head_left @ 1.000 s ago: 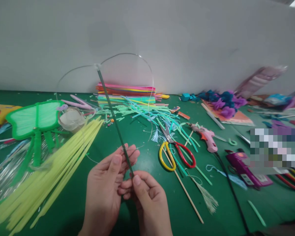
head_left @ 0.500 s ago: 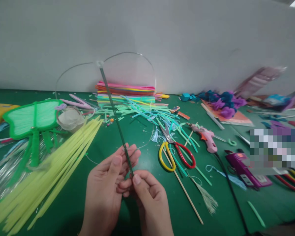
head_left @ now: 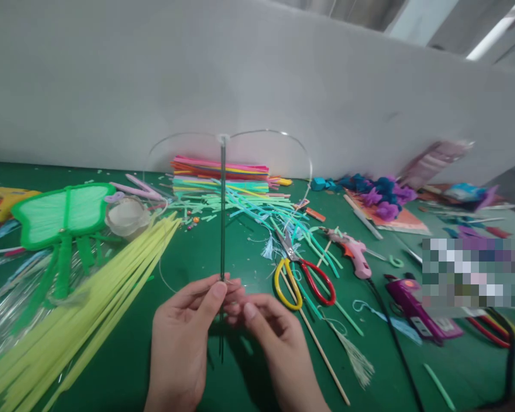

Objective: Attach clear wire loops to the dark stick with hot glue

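My left hand (head_left: 189, 326) is closed, thumb and fingers pinching a pair of thin dark green rods (head_left: 222, 217) that stand nearly upright. At the top of the rods, a whitish translucent joint (head_left: 224, 139) carries a thin clear wire bent into two wide loops (head_left: 278, 132), one on each side. The wire's lower part runs down toward my left fingertips. My right hand (head_left: 278, 337) is just right of the rods, thumb and index finger pressed together beside the left fingers; whatever lies in that pinch is hidden. The rods' lower ends hang below my left hand.
Scissors (head_left: 289, 252) with yellow and red handles lie right of my hands, by a wooden stick (head_left: 326, 355) and a pink glue gun (head_left: 356, 254). Yellow strips (head_left: 111, 286) and a green butterfly-shaped piece (head_left: 66, 214) lie left. Coloured strips (head_left: 221, 171) are piled behind.
The rods have swung from a leftward lean to nearly upright, and the loops moved right and down in view. My right fingers have left the rods' lower end; my left hand now pinches them.
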`<action>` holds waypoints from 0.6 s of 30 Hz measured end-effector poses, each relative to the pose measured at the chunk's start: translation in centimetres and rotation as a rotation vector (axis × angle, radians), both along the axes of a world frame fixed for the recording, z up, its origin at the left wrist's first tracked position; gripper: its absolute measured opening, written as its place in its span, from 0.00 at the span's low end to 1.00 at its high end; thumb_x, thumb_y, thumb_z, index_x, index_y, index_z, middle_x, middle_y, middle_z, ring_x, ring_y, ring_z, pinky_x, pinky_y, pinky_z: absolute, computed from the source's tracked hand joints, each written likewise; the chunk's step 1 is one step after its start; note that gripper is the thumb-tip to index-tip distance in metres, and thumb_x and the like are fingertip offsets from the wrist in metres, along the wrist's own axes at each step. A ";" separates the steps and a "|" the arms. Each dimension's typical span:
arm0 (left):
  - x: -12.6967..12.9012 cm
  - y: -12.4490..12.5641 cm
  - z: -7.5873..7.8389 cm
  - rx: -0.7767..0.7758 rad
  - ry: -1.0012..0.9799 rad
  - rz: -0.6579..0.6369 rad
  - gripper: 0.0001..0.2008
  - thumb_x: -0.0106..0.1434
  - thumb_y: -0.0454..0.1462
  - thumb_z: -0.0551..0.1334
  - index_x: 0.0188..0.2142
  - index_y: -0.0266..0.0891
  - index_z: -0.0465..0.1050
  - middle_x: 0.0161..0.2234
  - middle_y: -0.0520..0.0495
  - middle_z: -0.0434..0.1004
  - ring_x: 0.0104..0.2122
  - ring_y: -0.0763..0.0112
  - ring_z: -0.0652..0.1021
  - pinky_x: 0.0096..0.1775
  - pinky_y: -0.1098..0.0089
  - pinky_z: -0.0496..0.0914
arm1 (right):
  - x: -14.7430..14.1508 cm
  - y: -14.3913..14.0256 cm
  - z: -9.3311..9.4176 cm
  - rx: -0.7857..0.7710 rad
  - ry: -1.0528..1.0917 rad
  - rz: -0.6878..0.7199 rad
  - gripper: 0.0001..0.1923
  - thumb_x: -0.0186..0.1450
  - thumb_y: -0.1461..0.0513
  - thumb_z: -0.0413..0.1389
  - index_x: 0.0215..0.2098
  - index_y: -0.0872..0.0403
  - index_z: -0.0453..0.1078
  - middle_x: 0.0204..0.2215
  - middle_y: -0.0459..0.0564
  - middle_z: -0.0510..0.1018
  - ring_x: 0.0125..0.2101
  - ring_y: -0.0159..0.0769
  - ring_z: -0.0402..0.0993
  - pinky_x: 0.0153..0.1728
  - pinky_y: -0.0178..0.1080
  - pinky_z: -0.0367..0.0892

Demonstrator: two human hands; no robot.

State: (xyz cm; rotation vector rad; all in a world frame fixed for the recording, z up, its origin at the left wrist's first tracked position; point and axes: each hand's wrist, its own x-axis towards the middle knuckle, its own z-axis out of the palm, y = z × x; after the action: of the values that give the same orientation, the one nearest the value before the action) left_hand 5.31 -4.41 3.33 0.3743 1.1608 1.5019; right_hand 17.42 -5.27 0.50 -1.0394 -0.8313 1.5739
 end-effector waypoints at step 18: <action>0.0 -0.2 0.2 -0.066 0.026 -0.286 0.14 0.47 0.42 0.76 0.31 0.36 0.82 0.29 0.42 0.84 0.30 0.64 0.82 0.24 0.75 0.74 | 3.1 10.6 3.6 0.298 0.001 0.702 0.07 0.54 0.62 0.70 0.28 0.55 0.78 0.28 0.45 0.81 0.26 0.26 0.75 0.28 0.29 0.69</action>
State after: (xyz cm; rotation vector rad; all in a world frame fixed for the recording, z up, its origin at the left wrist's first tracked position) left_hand 5.33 -4.64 3.51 0.4946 1.1227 1.2106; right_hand 20.55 5.38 4.13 -0.5481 -1.4854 1.9326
